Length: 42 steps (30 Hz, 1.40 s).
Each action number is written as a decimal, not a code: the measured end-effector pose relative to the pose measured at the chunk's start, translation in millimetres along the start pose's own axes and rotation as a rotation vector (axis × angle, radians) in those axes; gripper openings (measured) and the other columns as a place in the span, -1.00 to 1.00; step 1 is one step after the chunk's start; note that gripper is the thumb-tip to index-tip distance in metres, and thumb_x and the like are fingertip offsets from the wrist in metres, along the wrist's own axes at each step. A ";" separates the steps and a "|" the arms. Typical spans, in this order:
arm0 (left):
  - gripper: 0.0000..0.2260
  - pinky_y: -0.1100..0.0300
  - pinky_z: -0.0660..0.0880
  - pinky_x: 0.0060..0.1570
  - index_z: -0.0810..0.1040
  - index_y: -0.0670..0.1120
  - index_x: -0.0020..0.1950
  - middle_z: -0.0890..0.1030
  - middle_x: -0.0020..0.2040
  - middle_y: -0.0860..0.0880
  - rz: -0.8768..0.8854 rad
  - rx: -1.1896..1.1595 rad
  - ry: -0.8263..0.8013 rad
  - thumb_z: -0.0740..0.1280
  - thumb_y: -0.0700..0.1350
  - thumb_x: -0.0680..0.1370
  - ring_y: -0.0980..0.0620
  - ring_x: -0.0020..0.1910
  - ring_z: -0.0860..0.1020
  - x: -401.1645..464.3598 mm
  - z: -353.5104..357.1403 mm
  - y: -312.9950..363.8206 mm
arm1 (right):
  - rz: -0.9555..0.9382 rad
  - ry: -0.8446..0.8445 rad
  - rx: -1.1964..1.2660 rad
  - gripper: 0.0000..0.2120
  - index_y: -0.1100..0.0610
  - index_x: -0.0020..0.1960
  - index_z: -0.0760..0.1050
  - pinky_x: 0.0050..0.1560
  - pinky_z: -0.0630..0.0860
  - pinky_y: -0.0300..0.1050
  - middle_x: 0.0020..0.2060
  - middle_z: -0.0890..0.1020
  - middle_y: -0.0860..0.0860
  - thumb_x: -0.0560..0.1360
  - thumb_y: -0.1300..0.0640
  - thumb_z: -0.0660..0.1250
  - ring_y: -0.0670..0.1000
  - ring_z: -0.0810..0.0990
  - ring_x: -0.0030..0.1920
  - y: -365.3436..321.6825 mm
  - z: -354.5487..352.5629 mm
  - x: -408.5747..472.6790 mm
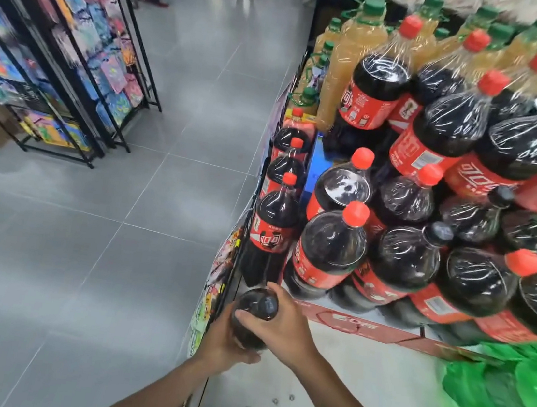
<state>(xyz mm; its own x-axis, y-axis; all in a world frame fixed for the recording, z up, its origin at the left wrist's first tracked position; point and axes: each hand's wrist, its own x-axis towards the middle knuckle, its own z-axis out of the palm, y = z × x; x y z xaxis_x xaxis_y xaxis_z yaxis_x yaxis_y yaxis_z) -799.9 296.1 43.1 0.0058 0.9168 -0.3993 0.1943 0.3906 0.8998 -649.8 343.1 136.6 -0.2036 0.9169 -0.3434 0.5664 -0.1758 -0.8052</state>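
Gripping a cola bottle (pixel 255 307) at the counter's (pixel 339 383) near corner, both hands curl round it: the left hand (pixel 224 344) low on the body, the right hand (pixel 281 328) over its shoulder. Full, it is probably heavy, smooth and slippery, so the base needs support.

Lone bottle (pixel 257 301) before stacked bottles (pixel 333 242), racks (pixel 75 51) left.

Shop aisle: shrink-wrapped cola bottles (pixel 438 150) are standing stacked at 2 o'clock; a merchandise rack (pixel 75 51) is lining the tiled floor (pixel 185 124) at 10 o'clock.
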 end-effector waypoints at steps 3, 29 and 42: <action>-0.06 0.04 0.64 0.08 0.38 0.13 0.37 0.62 0.20 0.07 -0.018 0.027 0.008 0.71 -0.11 0.06 0.01 0.20 0.61 1.4 2.3 -2.8 | 0.065 0.016 0.088 -0.15 -0.11 0.37 0.43 0.25 0.58 -0.13 0.16 0.64 -0.17 0.16 -0.31 0.62 -0.21 0.63 0.15 10.4 8.4 1.5; -0.29 0.34 0.54 -0.08 0.52 0.01 0.20 0.64 0.09 -0.02 0.031 0.385 -0.005 0.72 -0.06 0.12 0.05 0.04 0.65 -74.0 -7.6 94.6 | -0.023 -0.232 0.070 0.24 0.13 0.65 0.07 0.47 0.37 -0.16 0.50 0.42 0.04 0.20 -0.02 0.75 -0.02 0.42 0.47 15.3 -42.6 -35.7; -0.28 -0.02 0.16 0.54 0.15 0.11 0.58 0.20 0.57 0.05 0.678 1.019 0.002 0.24 0.36 0.50 0.02 0.55 0.16 -143.0 -34.4 229.2 | -0.255 0.070 -0.393 -0.33 0.02 0.57 0.32 0.41 0.33 -0.24 0.49 0.42 -0.04 0.54 -0.09 0.47 -0.04 0.42 0.46 -26.8 -141.1 -165.5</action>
<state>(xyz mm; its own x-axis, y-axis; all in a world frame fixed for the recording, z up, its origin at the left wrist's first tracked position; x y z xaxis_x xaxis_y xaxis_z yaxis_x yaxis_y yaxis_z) -789.9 257.4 312.4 0.4032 0.9099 0.0978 0.8316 -0.4089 0.3759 -518.6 246.7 283.3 -0.3290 0.9374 -0.1140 0.7674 0.1950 -0.6108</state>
